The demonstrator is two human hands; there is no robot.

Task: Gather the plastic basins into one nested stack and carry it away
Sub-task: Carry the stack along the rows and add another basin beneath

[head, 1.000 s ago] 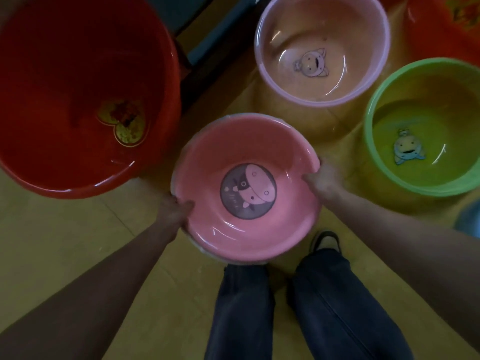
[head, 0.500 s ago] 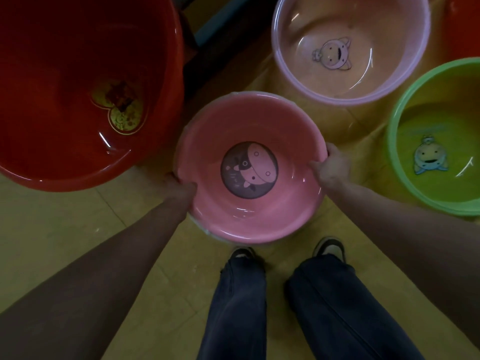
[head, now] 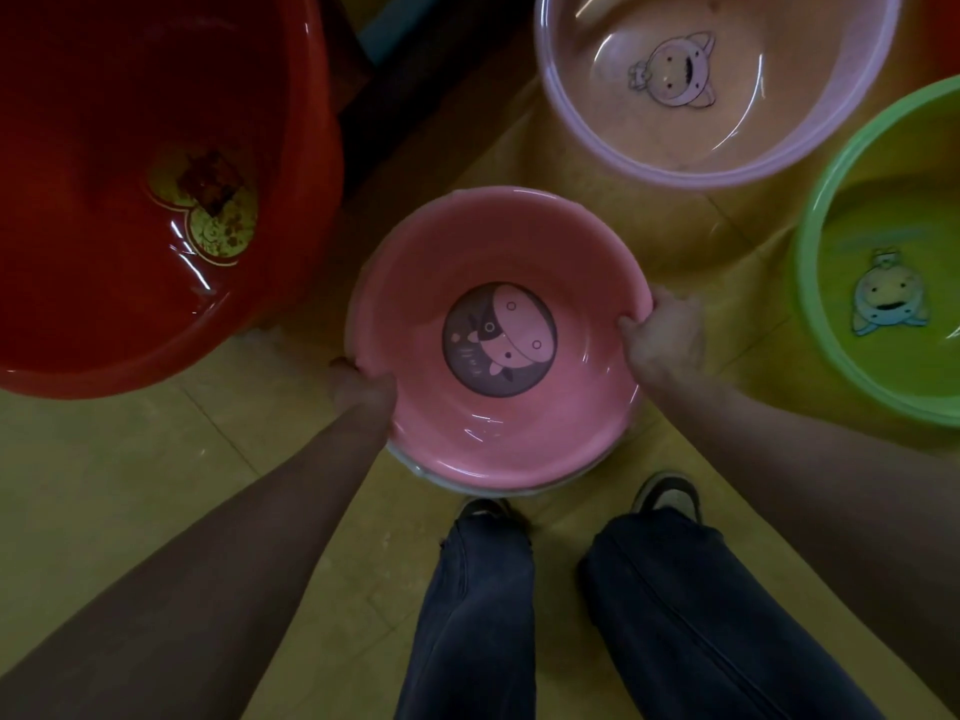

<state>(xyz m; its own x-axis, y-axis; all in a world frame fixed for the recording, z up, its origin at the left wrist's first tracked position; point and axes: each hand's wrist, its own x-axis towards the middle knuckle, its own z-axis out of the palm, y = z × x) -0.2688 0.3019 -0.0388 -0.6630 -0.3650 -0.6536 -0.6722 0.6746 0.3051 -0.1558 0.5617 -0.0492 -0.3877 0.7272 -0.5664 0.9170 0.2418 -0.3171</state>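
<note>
A pink basin (head: 498,439) with a cartoon print in its bottom is in the middle, in front of my legs. A pale rim shows under its near edge, so it seems nested in another basin. My left hand (head: 361,389) grips its left rim and my right hand (head: 662,335) grips its right rim. A large red basin (head: 78,200) fills the upper left. A clear lilac basin (head: 717,163) stands at the upper right and a green basin (head: 810,304) at the right edge.
The basins stand on a yellowish tiled floor (head: 156,459). My two shoes (head: 667,496) and dark trouser legs (head: 483,615) are just below the pink basin. A dark piece of furniture (head: 415,70) lies between the red and lilac basins.
The view has shifted forward: all the basins sit lower and nearer in the frame. The pink basin, still held by both hands, has moved slightly toward the lilac one.
</note>
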